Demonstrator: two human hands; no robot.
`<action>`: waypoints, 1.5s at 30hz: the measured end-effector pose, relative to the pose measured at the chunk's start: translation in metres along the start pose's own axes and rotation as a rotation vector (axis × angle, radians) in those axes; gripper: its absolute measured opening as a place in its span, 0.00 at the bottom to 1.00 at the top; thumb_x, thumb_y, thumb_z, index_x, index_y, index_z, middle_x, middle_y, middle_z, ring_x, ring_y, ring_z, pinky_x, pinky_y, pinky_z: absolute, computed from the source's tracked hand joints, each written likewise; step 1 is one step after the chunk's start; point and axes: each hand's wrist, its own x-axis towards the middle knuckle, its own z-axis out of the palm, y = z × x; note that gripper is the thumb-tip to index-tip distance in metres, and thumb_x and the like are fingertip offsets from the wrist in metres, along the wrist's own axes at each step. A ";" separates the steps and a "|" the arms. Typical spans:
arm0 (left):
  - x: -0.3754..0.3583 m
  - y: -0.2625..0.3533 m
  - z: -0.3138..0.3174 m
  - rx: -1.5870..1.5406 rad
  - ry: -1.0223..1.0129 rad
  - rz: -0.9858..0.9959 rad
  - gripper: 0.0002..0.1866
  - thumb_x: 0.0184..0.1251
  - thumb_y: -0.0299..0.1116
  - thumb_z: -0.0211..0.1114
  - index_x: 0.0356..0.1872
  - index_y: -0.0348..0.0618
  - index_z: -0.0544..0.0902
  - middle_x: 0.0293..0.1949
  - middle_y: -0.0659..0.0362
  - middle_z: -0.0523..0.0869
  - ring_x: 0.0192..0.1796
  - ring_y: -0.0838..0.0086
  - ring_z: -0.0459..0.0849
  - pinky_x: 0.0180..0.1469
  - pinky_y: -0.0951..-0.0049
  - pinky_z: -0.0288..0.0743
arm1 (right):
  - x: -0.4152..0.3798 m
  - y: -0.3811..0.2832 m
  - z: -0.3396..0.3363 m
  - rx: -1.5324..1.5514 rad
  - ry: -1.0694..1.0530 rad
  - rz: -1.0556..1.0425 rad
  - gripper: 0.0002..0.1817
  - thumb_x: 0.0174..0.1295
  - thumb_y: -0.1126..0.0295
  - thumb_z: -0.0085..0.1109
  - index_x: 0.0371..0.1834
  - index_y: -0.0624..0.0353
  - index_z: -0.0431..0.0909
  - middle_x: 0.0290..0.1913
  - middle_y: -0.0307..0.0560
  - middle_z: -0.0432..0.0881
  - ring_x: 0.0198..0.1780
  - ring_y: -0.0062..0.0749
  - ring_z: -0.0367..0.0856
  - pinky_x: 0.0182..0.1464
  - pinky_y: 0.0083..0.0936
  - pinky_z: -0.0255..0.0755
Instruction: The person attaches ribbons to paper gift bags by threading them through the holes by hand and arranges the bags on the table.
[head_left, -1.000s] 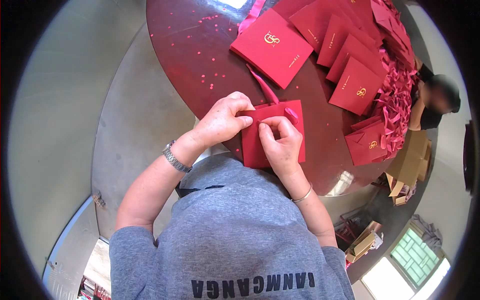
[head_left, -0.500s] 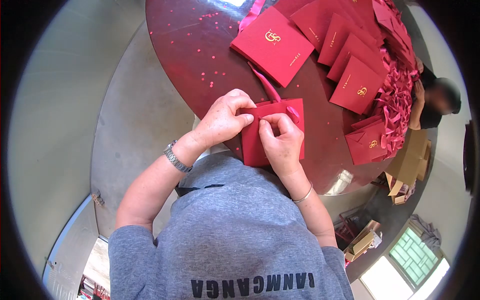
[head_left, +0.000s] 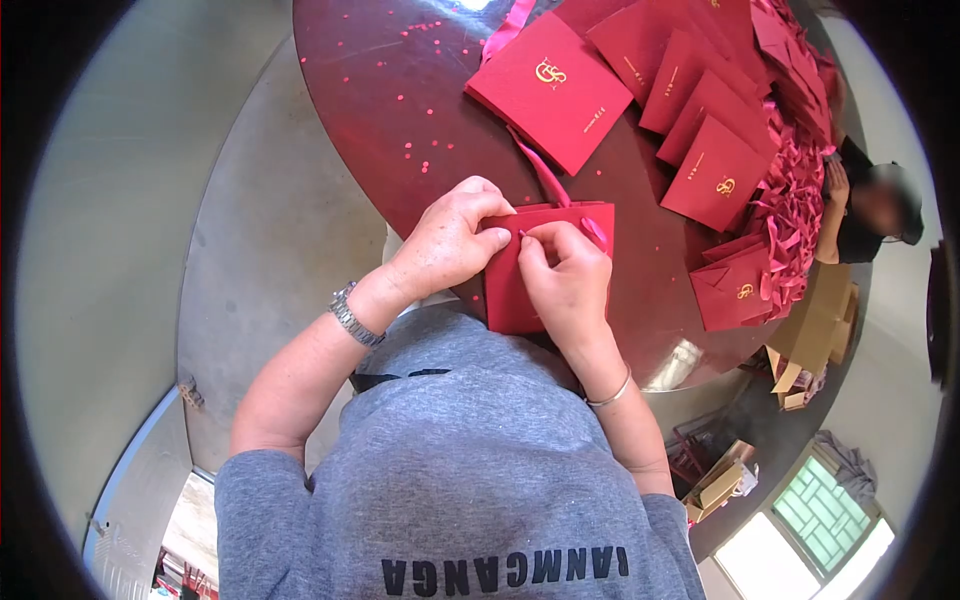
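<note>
A small red paper gift bag [head_left: 505, 290] stands at the near edge of the table, against the grey shirt. My left hand [head_left: 455, 235] grips its upper left rim between thumb and fingers. My right hand [head_left: 570, 275] is closed in a pinch just below the rim, on what looks like the tip of a pink ribbon at the bag's front; the fingers hide most of it. A loop of pink ribbon [head_left: 594, 232] shows at the rim right of my right hand. Another pink ribbon strip [head_left: 543, 172] runs up behind the bag.
Beyond lies a stack of red gift bags [head_left: 550, 90] with gold print. More bags [head_left: 715, 175] and a heap of pink ribbons [head_left: 790, 215] cover the right side of the dark red round table [head_left: 400, 60]. Red dots are scattered about. Another person [head_left: 870, 205] is at the far right.
The view has shifted slightly. My hands stay at the bag's rim in nearly the same pose, with the right hand still pinching.
</note>
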 end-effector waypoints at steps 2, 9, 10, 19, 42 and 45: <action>0.000 0.000 0.000 -0.028 0.005 -0.026 0.09 0.57 0.25 0.66 0.38 0.34 0.82 0.42 0.54 0.80 0.45 0.62 0.82 0.49 0.66 0.76 | 0.000 0.001 -0.001 0.220 -0.050 0.226 0.03 0.57 0.75 0.63 0.32 0.63 0.82 0.25 0.44 0.84 0.27 0.22 0.82 0.32 0.23 0.76; -0.001 0.000 0.003 0.064 0.026 0.036 0.08 0.57 0.21 0.64 0.39 0.33 0.80 0.43 0.56 0.77 0.44 0.68 0.80 0.47 0.71 0.75 | 0.002 0.002 0.002 0.103 -0.041 0.143 0.03 0.57 0.75 0.62 0.31 0.64 0.82 0.25 0.47 0.84 0.26 0.27 0.83 0.31 0.25 0.76; -0.001 0.000 0.004 0.078 0.046 0.057 0.08 0.57 0.21 0.64 0.39 0.33 0.80 0.43 0.55 0.78 0.45 0.67 0.80 0.48 0.70 0.75 | 0.003 0.002 0.002 0.102 -0.042 0.142 0.03 0.57 0.75 0.62 0.31 0.64 0.82 0.25 0.47 0.84 0.26 0.27 0.83 0.31 0.25 0.76; -0.002 -0.003 0.011 0.181 0.133 0.098 0.08 0.55 0.21 0.63 0.37 0.35 0.81 0.43 0.53 0.79 0.46 0.60 0.81 0.49 0.68 0.77 | 0.017 -0.010 0.007 -0.460 -0.253 -0.080 0.07 0.56 0.69 0.59 0.28 0.61 0.81 0.26 0.51 0.83 0.27 0.46 0.84 0.31 0.37 0.77; 0.001 0.067 -0.014 0.031 -0.181 0.183 0.08 0.60 0.27 0.62 0.37 0.35 0.84 0.42 0.52 0.83 0.48 0.61 0.82 0.52 0.66 0.75 | 0.015 -0.023 -0.078 -0.275 -0.006 -0.347 0.06 0.55 0.80 0.62 0.35 0.61 0.77 0.40 0.49 0.82 0.37 0.42 0.78 0.41 0.33 0.72; -0.002 0.068 -0.019 -0.645 -0.441 -0.378 0.11 0.60 0.25 0.63 0.43 0.31 0.83 0.40 0.56 0.86 0.43 0.78 0.82 0.47 0.75 0.76 | 0.011 -0.020 -0.080 -0.083 -0.133 -0.170 0.05 0.56 0.81 0.61 0.35 0.62 0.76 0.36 0.48 0.79 0.37 0.41 0.76 0.41 0.32 0.72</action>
